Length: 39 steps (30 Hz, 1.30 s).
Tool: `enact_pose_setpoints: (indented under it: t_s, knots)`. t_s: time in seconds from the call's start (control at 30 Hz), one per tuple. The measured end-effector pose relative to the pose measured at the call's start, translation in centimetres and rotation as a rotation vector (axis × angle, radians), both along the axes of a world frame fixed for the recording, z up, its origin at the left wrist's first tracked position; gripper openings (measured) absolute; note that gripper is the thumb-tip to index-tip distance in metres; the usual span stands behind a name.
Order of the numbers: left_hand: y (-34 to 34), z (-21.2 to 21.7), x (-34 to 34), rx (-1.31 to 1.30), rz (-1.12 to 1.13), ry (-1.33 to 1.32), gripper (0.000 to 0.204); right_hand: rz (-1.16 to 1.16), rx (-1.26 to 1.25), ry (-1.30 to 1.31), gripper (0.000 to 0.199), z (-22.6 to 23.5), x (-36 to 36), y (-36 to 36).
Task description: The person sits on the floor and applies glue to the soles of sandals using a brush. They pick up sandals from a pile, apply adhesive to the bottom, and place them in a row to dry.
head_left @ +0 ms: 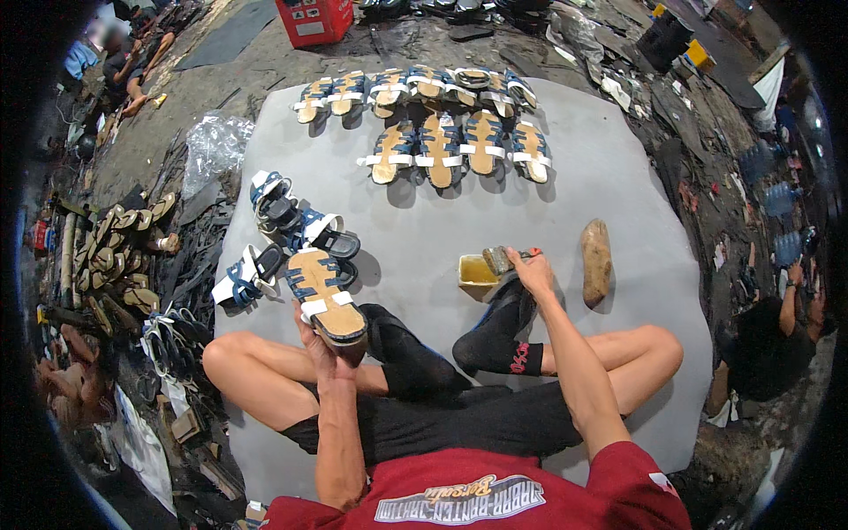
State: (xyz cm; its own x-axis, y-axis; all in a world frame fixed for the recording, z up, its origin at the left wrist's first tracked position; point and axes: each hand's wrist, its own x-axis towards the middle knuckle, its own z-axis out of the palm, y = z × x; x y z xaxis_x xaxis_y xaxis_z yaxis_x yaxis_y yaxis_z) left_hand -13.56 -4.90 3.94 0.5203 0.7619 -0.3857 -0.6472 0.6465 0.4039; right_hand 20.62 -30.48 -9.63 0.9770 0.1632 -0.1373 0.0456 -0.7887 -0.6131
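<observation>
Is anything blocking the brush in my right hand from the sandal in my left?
Seen from above, the open tub stands just left of the brush, toward the sandal; nothing else visibly blocks the way.

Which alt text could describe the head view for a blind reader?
A seated person holds a blue-strapped sandal in the left hand and what looks like a brush in the right hand, near a tub of yellowish substance. More sandals lie on the gray sheet ahead and left; a brown elongated block lies right.
</observation>
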Motion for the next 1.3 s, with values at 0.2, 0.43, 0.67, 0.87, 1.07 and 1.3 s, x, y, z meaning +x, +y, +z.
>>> enact_pose_setpoints:
  t_s: [0.2,0.43,0.67,0.87,1.07,1.3]
  knots:
    - [-0.6,0.0,0.0,0.018,0.101,-0.024,0.064,0.484,0.378,0.217,0.058,13.6,-7.8,5.5]
    - [-5.4,-1.0,1.4,0.278,-0.25,0.3,0.094,0.424,1.005,0.721,0.072,20.9,-19.9,9.1]
    - [-4.3,2.4,3.3,0.048,-0.048,0.447,0.075,0.566,0.658,0.665,0.065,19.6,-19.7,5.5]
    - [8.7,4.8,4.2,0.324,0.028,0.35,0.048,0.305,0.712,1.041,0.063,18.1,-18.1,-2.3]
    - [25.4,2.5,11.1,0.476,-0.347,0.432,0.032,0.337,0.636,0.9,0.059,15.2,-17.7,-2.1]
    - [37.3,-15.2,17.2,0.339,-0.45,0.576,0.032,0.297,0.602,0.884,0.062,15.4,-17.2,-0.7]
